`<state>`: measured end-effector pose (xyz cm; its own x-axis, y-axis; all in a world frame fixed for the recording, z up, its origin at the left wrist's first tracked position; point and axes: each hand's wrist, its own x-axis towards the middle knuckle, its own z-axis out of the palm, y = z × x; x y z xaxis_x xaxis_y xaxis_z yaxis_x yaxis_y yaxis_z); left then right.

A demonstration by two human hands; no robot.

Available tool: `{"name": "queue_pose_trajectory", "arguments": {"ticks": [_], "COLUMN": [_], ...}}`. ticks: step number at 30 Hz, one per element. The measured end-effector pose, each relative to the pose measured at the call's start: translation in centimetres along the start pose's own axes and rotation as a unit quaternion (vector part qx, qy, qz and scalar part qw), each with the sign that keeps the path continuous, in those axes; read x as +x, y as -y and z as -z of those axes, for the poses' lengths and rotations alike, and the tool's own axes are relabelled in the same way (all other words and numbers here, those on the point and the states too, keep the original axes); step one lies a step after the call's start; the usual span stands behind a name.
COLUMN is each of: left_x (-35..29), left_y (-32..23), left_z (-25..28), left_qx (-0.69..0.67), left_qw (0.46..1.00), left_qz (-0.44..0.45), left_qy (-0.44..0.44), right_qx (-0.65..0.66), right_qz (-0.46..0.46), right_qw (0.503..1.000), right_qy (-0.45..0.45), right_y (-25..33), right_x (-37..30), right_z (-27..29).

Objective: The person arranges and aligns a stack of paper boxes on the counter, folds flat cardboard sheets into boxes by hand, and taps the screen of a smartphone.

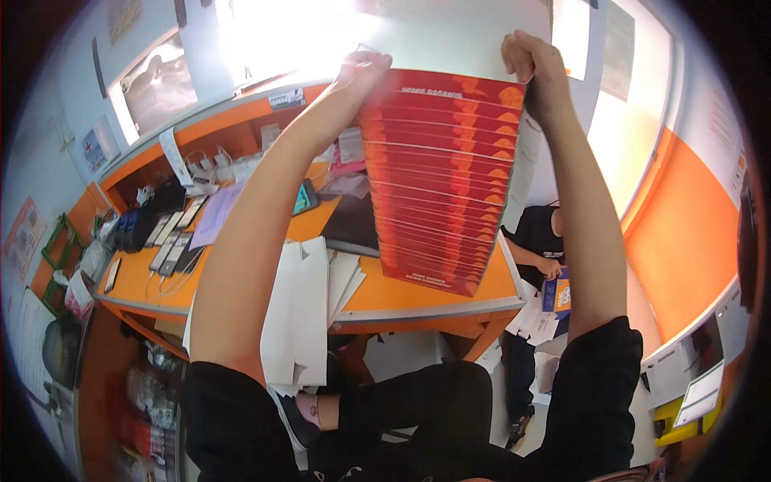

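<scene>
Both my arms reach up and forward to a tall stack of flat red boxes (438, 181). My left hand (363, 68) grips the stack's top left edge. My right hand (536, 64) holds its top right corner, fingers curled over the rim. The stack rises from the orange desk (401, 293) up to a white surface (450, 36) above, and its lower end rests near the desk's front right part.
White sheets of paper (305, 309) hang over the desk's front edge. Several phones and tablets (173, 233) lie on the left part of the desk. Another person (538, 241) in black sits low at the right, holding a blue box (556, 293).
</scene>
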<state>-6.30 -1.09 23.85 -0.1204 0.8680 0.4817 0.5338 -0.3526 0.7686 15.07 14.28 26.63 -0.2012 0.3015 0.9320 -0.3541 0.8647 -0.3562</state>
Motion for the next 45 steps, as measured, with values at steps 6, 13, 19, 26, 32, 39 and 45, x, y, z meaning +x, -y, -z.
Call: {"name": "queue_pose_trajectory", "arguments": {"ticks": [6,13,19,26,32,39,45], "left_x": [-1.0,-4.4,-3.7,-1.5,-1.4,-0.7,-0.3], "left_y": [0.7,0.7,-1.3,0.6,0.7,2.0,0.0], "left_z": [0.3,1.5,1.6,-2.8,-1.4,1.3,0.3], "left_qx": [-0.010,0.045,0.127,0.240,0.212,0.017,0.111], "left_qw": [0.995,0.978,0.958,0.912,0.956,0.995,0.988], "left_qz": [-0.095,-0.197,-0.225,-0.313,-0.201,-0.058,-0.105], "left_qy": [-0.039,-0.055,-0.123,-0.115,-0.033,0.079,0.008], "right_qx": [-0.026,-0.242,-0.210,-0.459,-0.238,-0.215,-0.442], "right_qz": [-0.032,-0.077,-0.222,-0.220,-0.278,-0.260,0.071], "right_qw": [0.999,0.963,0.925,0.804,0.922,0.930,0.886], "right_qy": [0.010,0.086,0.224,0.307,0.124,0.144,-0.118], "right_y": [-1.3,-1.7,0.8,1.6,5.0,12.5,9.7], "right_x": [0.8,0.5,2.6,4.7,0.2,-5.6,-5.1], "right_z": [2.0,5.4,7.1,5.3,6.4,3.4,5.8]}}
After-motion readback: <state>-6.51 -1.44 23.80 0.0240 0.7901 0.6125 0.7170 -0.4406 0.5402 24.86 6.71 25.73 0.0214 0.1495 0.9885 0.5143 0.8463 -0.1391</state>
